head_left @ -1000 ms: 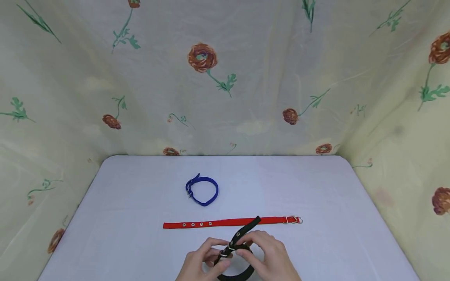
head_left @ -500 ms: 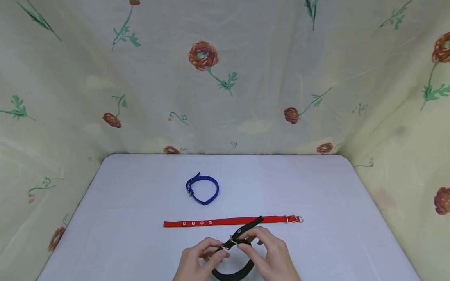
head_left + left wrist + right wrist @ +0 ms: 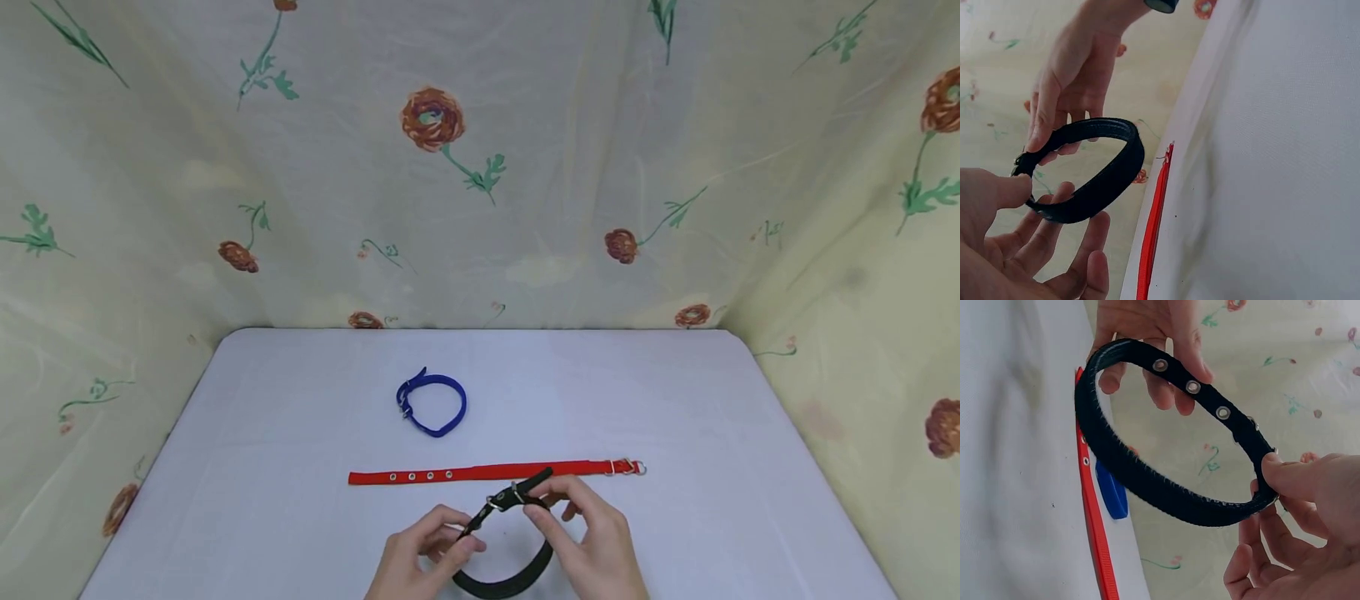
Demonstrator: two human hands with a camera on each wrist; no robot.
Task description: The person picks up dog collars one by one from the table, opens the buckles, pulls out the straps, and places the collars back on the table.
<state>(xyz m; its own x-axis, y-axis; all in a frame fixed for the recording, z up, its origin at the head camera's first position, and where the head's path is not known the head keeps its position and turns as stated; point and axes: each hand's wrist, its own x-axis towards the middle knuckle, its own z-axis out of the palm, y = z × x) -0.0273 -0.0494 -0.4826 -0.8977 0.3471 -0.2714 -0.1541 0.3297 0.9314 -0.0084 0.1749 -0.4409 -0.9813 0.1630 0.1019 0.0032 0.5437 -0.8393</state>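
A black collar [image 3: 513,587] with metal eyelets and a buckle [image 3: 504,499] is closed into a loop between both hands. Its tail end [image 3: 538,478] sticks out past the buckle, overlapping the red collar in the head view. My left hand [image 3: 422,552] pinches the eyelet part of the strap between thumb and fingers. On the other side, my right hand [image 3: 592,533] pinches the band beside the buckle. The right wrist view shows several eyelets [image 3: 1193,387] along the strap near the left thumb, with the right thumb [image 3: 1288,475] on the buckle end.
A red collar [image 3: 517,473] lies stretched flat across the white table [image 3: 247,517], just beyond the hands. Farther back lies a blue collar [image 3: 461,410], buckled into a ring. Flower-patterned cloth [image 3: 540,167] hangs behind and at both sides of the table.
My right hand has moved slightly right with the buckle end. The black collar's loop is wider and the tail beyond the buckle is shorter. The red and blue collars stay put.
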